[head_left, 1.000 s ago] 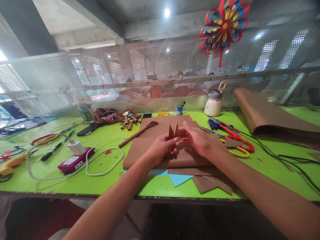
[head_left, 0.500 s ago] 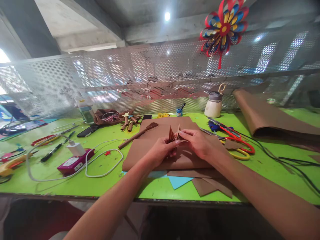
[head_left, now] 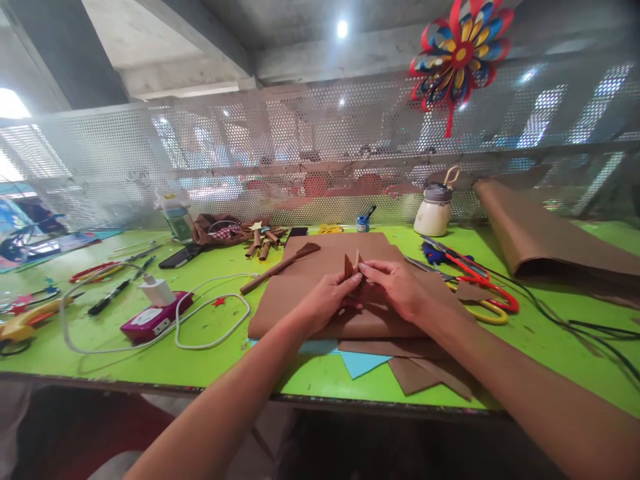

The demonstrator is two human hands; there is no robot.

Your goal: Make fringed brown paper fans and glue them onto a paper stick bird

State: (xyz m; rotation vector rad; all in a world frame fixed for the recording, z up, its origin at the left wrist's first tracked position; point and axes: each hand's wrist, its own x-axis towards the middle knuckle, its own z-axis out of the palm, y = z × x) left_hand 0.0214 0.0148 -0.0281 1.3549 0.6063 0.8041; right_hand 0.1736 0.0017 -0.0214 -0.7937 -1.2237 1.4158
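A small pleated piece of brown paper [head_left: 349, 265] stands up between my two hands, its folds fanning at the top. My left hand [head_left: 334, 299] is closed round its lower left part, thumb on top. From the other side my right hand [head_left: 395, 283] pinches it between thumb and fingers. Its lower end is hidden by my fingers. Both hands are over a stack of folded brown paper [head_left: 280, 310]. On the stack's left side lies a rolled brown paper stick [head_left: 275, 270] with a frayed, fanned end.
To the right lie red-handled scissors [head_left: 500, 293], yellow-handled scissors [head_left: 493, 313] and a black cable [head_left: 535, 293]. On the left are a purple power block [head_left: 150, 327], a white cord [head_left: 210, 348] and a phone [head_left: 180, 256]. A white bottle [head_left: 433, 215] stands behind.
My hands have drawn slightly closer together around the pleated paper, and its folds stand narrower. The whole view has shifted a little; both hands keep their hold.
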